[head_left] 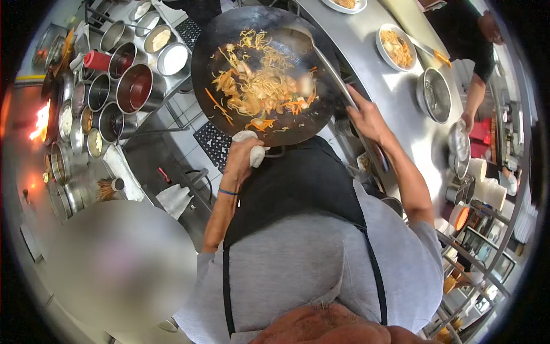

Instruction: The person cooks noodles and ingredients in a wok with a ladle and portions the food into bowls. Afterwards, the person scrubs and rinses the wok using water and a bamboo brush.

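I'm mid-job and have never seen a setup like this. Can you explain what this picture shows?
There is no robot here, just a person with two bare hands. The single picture comes from a camera on their head, looking down, so their apron fills the lower middle.

The left hand grips a white cloth at the near edge of a wok. The right hand holds a long-handled metal utensil reaching into the wok, among noodles and carrot strips.

On the steel counter to the right are a white bowl of noodles and a metal bowl. Metal pots stand on the left, near flames. The hand at far right is someone else's.
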Available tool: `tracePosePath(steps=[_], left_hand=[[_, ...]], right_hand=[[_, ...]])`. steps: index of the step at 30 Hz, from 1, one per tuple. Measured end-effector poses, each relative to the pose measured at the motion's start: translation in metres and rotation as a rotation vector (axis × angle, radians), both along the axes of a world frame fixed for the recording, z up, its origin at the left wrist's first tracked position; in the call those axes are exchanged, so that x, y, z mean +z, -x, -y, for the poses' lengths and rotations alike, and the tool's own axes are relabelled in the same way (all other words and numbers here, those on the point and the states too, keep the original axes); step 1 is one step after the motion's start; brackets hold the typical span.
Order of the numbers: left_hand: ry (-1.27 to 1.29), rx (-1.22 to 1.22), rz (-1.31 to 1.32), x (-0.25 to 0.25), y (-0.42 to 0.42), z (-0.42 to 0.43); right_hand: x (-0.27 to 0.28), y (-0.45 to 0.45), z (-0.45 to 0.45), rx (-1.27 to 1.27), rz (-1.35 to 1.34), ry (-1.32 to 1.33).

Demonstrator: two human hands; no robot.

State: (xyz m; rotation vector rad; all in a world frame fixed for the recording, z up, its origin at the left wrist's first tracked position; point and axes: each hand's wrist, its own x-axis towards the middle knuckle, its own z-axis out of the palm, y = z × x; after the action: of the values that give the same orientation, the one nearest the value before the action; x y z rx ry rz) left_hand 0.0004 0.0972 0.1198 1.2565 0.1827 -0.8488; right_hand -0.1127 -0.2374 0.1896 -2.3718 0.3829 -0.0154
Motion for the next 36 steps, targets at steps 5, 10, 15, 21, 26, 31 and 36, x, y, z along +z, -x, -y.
tracePosePath(steps=[5,10,15,21,26,31,36], left_hand=[[-0.014,-0.028,0.028,0.005,-0.003,-0.002],[0.032,-0.013,0.052,0.000,-0.003,-0.003],[0.015,-0.017,0.139,-0.003,0.000,0.000],[-0.148,-0.188,0.673,-0.030,-0.001,0.003],[-0.068,-0.107,0.231,-0.039,0.004,-0.002],[-0.067,-0.106,0.155,-0.043,0.003,-0.010],[-0.129,-0.100,-0.027,0.000,0.002,-0.018]], right_hand=[[-0.007,0.016,-0.017,0.079,-0.185,-0.099],[0.022,0.058,-0.033,0.054,-0.114,-0.087],[0.004,0.042,-0.040,-0.188,-0.164,-0.007],[0.023,0.034,-0.106,-0.251,-0.365,-0.941],[0.020,0.032,-0.110,-0.281,-0.469,-1.542],[-0.012,0.040,-0.103,-0.271,-0.501,-1.922],[0.003,0.052,-0.097,-0.244,-0.447,-1.871]])
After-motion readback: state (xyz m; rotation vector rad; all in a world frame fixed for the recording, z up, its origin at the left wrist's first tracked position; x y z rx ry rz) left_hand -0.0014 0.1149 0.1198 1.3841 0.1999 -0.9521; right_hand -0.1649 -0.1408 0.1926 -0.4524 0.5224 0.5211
